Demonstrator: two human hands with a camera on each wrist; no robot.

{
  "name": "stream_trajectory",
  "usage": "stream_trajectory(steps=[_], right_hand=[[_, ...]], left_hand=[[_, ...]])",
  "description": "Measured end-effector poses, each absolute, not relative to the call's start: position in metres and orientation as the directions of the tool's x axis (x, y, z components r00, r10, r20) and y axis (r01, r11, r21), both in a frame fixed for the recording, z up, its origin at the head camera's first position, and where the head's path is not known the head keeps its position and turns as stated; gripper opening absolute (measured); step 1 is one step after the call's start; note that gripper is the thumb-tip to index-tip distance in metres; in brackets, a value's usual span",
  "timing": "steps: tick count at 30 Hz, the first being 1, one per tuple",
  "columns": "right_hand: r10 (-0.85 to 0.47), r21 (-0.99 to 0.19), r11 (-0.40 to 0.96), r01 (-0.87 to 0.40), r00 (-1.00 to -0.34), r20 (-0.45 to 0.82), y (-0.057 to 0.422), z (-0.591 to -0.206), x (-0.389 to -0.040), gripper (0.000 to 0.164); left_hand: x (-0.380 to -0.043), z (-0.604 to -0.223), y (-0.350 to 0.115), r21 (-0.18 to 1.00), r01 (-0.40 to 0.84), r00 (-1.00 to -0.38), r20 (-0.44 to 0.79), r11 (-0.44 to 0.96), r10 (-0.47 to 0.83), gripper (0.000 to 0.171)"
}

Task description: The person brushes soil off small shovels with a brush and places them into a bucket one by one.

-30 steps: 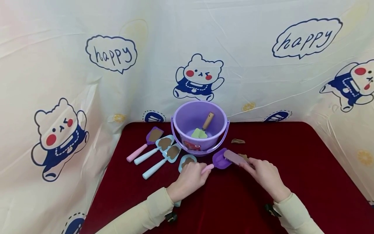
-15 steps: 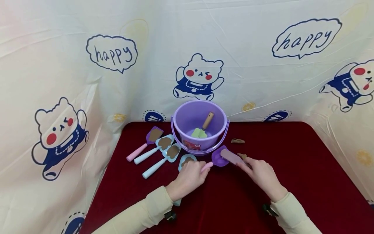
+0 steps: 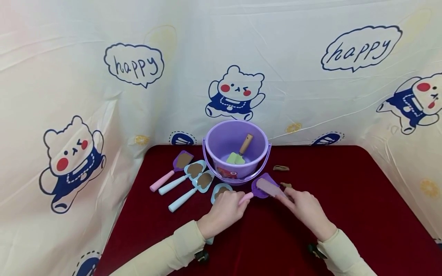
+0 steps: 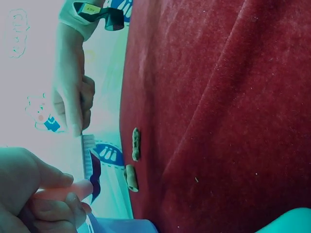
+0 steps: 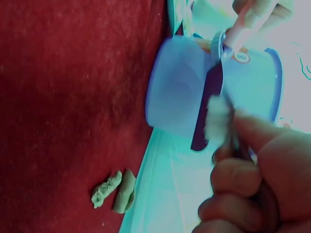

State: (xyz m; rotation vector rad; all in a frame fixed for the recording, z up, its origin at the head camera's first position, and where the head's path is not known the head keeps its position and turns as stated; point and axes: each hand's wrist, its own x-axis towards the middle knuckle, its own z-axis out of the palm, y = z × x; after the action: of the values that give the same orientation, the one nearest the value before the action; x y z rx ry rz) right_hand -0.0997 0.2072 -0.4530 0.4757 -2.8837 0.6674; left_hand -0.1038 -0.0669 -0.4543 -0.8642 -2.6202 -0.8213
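Observation:
My left hand (image 3: 224, 212) grips the pink handle (image 3: 246, 197) of a toy shovel with a purple blade (image 3: 254, 189), holding it in front of the bucket. In my right hand (image 3: 309, 211) is a pale pink brush (image 3: 268, 187), its head lying across the blade. White bristles (image 5: 217, 119) face the purple blade (image 5: 206, 109) in the right wrist view, right at its surface. The left wrist view catches the same brush (image 4: 85, 155) edge-on beside the shovel. Just past my right fingertips lies a brown clay-like lump (image 3: 286, 184), with a second lump (image 3: 281, 168) farther back.
A purple bucket (image 3: 221, 153) stands at the back, with a green shovel with a wooden handle (image 3: 246, 143) inside. Left of it lie a pink-handled shovel (image 3: 162, 181) and blue shovels (image 3: 182, 199) bearing brown material. Another blue shovel (image 3: 216, 188) is partly under my left hand.
My right hand and the brush have slid leftward across the purple blade, toward its handle. The blade has shifted slightly; my left hand keeps its grip.

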Motion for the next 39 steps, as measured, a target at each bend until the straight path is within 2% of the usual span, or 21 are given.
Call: stream_trajectory(steps=[2,5,9,13,16,21,25,31,35,39], right_hand=[[-0.231,-0.394,0.867,-0.303,-0.948,0.22,0.209,-0.451,-0.099,0.019],[-0.201,-0.398,0.874,-0.278,-0.953,0.226,0.21,-0.45,-0.099,0.026],[-0.245,-0.422,0.85,-0.317,-0.945,0.217,0.206,-0.45,-0.099,0.021],[-0.275,-0.426,0.835,-0.347,-0.935,0.222,0.203,-0.453,-0.1,0.026],[-0.235,-0.411,0.854,-0.319,-0.941,0.243,0.207,-0.454,-0.101,0.022],[-0.14,-0.398,0.885,-0.243,-0.953,0.27,0.215,-0.453,-0.103,0.031],[-0.085,-0.446,0.876,-0.18,-0.971,0.225,0.219,-0.449,-0.103,0.036],[-0.072,-0.489,0.856,-0.167,-0.976,0.207,0.224,-0.445,-0.101,0.024],[-0.068,-0.488,0.856,-0.168,-0.974,0.216,0.226,-0.447,-0.101,0.032],[-0.073,-0.481,0.867,-0.134,-0.987,0.143,0.226,-0.453,-0.102,0.035]], left_hand=[[-0.104,-0.454,-0.067,0.415,0.619,-0.781,0.421,0.667,0.462,0.05],[-0.103,-0.454,-0.066,0.414,0.619,-0.78,0.423,0.667,0.461,0.051],[-0.104,-0.453,-0.064,0.426,0.615,-0.784,0.416,0.664,0.46,0.049],[-0.105,-0.45,-0.063,0.426,0.621,-0.78,0.422,0.658,0.462,0.048],[-0.104,-0.449,-0.064,0.426,0.623,-0.778,0.426,0.656,0.462,0.048],[-0.104,-0.449,-0.066,0.435,0.619,-0.782,0.422,0.654,0.459,0.051],[-0.105,-0.45,-0.066,0.44,0.618,-0.782,0.429,0.651,0.453,0.052],[-0.105,-0.447,-0.067,0.437,0.608,-0.79,0.414,0.663,0.452,0.051],[-0.105,-0.445,-0.067,0.446,0.592,-0.804,0.389,0.672,0.45,0.048],[-0.104,-0.443,-0.068,0.456,0.582,-0.812,0.378,0.673,0.445,0.046]])
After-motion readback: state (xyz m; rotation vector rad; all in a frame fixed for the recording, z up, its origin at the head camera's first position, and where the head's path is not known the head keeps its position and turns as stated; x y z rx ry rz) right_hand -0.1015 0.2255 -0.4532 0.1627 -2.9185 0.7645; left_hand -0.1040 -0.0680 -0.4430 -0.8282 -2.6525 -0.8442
